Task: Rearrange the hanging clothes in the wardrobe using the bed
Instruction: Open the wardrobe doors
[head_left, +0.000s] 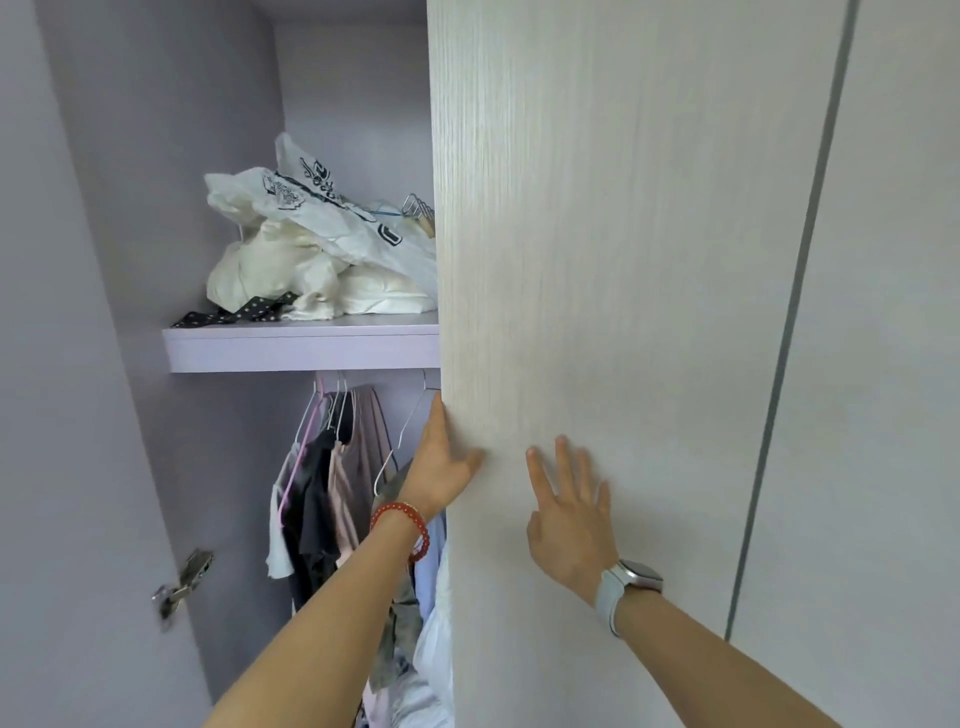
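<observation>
Several clothes hang on thin hangers under a lilac shelf inside the wardrobe: dark, pink and light blue pieces. The pale wood-grain right door covers the wardrobe's right part. My left hand, with a red bead bracelet on its wrist, grips the door's left edge, thumb on the front face and fingers hidden behind the edge. My right hand, a watch on its wrist, lies with spread straight fingers against the door's front. The bed is out of view.
On the shelf lies a heap of white bags and cloth, a dotted dark strip and a few spare hangers. The left door stands swung out, its hinge showing. Another shut door panel is on the far right.
</observation>
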